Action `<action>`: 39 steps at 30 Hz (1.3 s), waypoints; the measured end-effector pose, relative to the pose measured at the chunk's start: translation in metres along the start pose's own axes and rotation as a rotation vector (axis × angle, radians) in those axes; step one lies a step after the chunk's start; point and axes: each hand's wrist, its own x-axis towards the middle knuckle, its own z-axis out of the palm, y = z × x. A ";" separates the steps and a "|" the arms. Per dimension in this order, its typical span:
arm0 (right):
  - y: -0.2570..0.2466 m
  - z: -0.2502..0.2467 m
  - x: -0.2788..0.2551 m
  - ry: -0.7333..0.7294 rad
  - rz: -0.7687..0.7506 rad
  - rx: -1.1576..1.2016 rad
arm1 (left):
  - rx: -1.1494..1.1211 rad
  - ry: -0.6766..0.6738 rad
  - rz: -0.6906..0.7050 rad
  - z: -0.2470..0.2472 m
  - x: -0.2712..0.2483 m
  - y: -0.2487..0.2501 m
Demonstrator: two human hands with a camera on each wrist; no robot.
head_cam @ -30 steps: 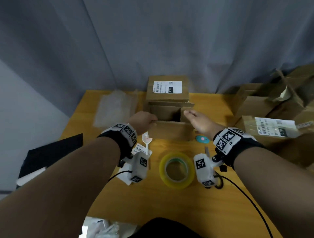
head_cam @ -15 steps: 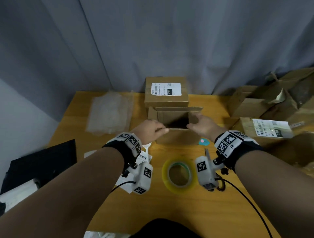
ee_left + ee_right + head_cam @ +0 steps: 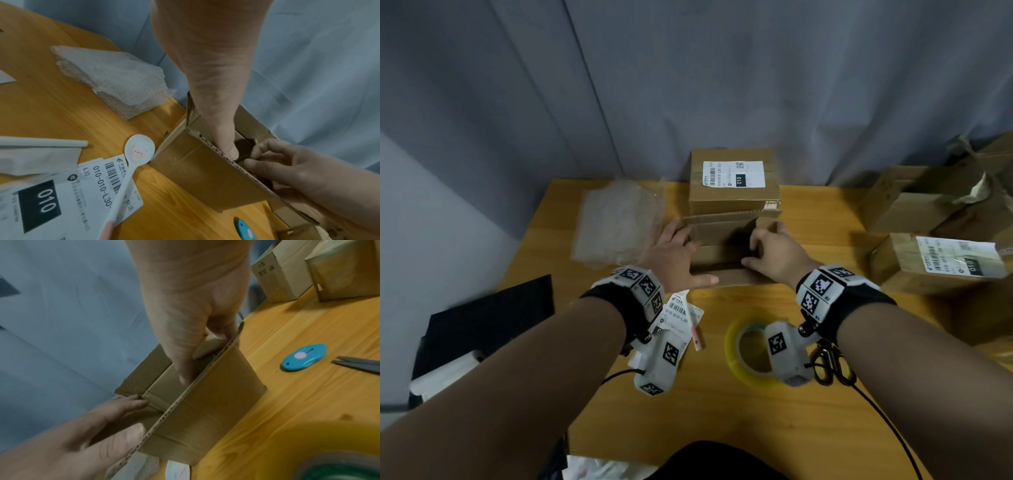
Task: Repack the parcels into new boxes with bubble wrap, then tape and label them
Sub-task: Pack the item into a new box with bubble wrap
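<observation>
The open brown cardboard box (image 3: 726,277) sits on the yellow wooden worktop (image 3: 722,411), right between the two hands. The left hand (image 3: 671,257) lies on the box's left flap with flat fingers, and its thumb is along the near side. The right hand (image 3: 780,253) bends its fingers over the right flap and holds it. A shut brown box with a white label (image 3: 732,202) stands just behind.

The head camera looks forward and down onto the wooden table (image 3: 722,421), with the grey curtain (image 3: 722,85) behind. The wrist cameras sit close, looking along the left hand (image 3: 205,73) and right hand (image 3: 189,305) from opposite sides. All three share the open cardboard box (image 3: 722,229).
</observation>
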 end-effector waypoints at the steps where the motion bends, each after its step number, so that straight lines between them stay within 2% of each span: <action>1: 0.000 0.000 -0.002 0.044 0.002 0.027 | -0.008 -0.004 -0.001 0.002 0.001 -0.001; 5: 0.012 -0.011 -0.007 0.156 0.078 0.141 | 0.028 -0.021 0.008 0.004 0.008 -0.006; 8: 0.026 -0.018 -0.008 0.091 0.113 0.214 | 0.010 -0.031 0.017 0.004 0.014 -0.008; 10: 0.031 -0.020 -0.007 0.069 0.132 0.277 | -0.095 -0.025 0.010 0.000 0.016 -0.005; 11: 0.031 -0.020 -0.007 0.067 0.136 0.285 | -0.163 0.011 0.009 -0.003 0.017 -0.003; 14: 0.028 -0.020 -0.004 0.097 0.130 0.283 | -0.262 0.229 0.067 -0.015 0.019 0.004; 16: 0.023 -0.023 -0.002 0.188 0.102 0.296 | -0.264 0.334 0.111 -0.023 0.020 0.005; 18: 0.013 -0.031 0.001 0.321 0.034 0.256 | -0.291 0.375 0.111 -0.030 0.021 0.000; 20: 0.000 -0.039 0.005 0.440 -0.054 0.203 | -0.299 0.397 0.066 -0.032 0.025 -0.014; 23: -0.022 -0.045 0.010 0.479 -0.175 0.144 | -0.259 0.420 -0.060 -0.026 0.032 -0.046; 25: -0.035 -0.040 0.015 0.463 -0.250 0.115 | -0.218 0.276 -0.200 -0.016 0.032 -0.067; 27: -0.048 -0.029 0.020 0.424 -0.274 0.099 | -0.165 0.050 -0.297 -0.003 0.030 -0.082; 30: -0.061 -0.014 0.026 0.375 -0.246 0.110 | -0.150 -0.224 -0.321 0.017 0.032 -0.090; 32: -0.067 -0.009 0.029 0.346 -0.217 0.114 | -0.139 -0.341 -0.295 0.027 0.037 -0.089; 35: -0.068 -0.008 0.032 0.314 -0.184 0.110 | -0.155 -0.408 -0.292 0.042 0.045 -0.088; 39: -0.064 -0.010 0.031 0.306 -0.169 0.090 | -0.193 -0.314 -0.302 0.053 0.047 -0.089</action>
